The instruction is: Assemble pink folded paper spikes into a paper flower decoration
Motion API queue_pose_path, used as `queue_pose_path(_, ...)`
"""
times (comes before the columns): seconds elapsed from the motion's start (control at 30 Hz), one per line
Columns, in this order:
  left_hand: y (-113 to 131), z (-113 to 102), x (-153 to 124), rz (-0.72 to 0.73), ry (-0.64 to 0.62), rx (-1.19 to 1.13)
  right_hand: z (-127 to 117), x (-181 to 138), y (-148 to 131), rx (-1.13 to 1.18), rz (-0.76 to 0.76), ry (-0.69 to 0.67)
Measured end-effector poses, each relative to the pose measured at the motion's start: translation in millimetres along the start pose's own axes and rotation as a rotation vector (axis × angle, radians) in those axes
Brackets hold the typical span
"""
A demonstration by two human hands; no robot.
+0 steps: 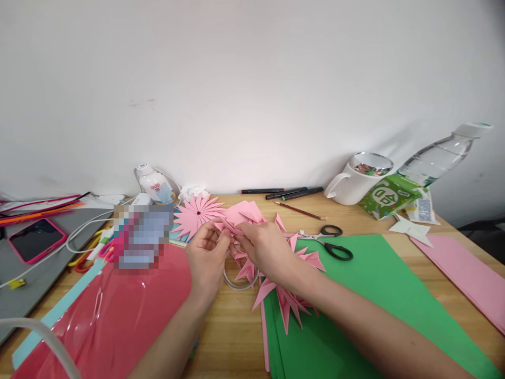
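Note:
My left hand [207, 258] and my right hand [265, 248] meet at the middle of the wooden table. Both pinch a folded pink paper piece [240, 215] with pointed tips. Under my right wrist lies a pile of pink folded paper spikes [290, 302], partly on the green sheets. A finished round pink paper flower [196, 213] lies just beyond my left hand. A clear tape ring [236, 283] lies on the table below my hands.
Green paper sheets [371, 300] lie at right, a red plastic-wrapped sheet [118, 316] at left, pink sheets [469, 273] far right. Black scissors [333, 243], markers [294, 192], a pencil, a white mug [357, 184], a green tissue pack, a water bottle [437, 155] and a pink phone [34, 239] surround them.

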State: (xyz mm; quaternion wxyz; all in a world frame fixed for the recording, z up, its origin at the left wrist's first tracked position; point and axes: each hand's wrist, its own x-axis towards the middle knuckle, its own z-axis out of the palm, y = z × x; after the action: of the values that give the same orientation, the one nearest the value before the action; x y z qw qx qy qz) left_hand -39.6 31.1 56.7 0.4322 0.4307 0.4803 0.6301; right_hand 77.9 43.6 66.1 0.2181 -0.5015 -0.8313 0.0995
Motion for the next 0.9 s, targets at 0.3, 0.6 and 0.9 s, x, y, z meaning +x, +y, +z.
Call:
queue_pose_path(0.3,-3.3,-0.8,-0.9,0.018,0.000,0.005,-0.2,1.5,0.9,0.032,-0.002,0.015)
queue_pose_path(0.6,-3.3,-0.8,0.0,0.026,0.003,0.003,-0.3,0.8,1.3,0.039,-0.002,0.051)
queue_pose_path(0.9,-3.9,-0.8,-0.6,0.031,0.014,0.026,-1.1,-1.0,-0.2,-0.016,-0.009,0.025)
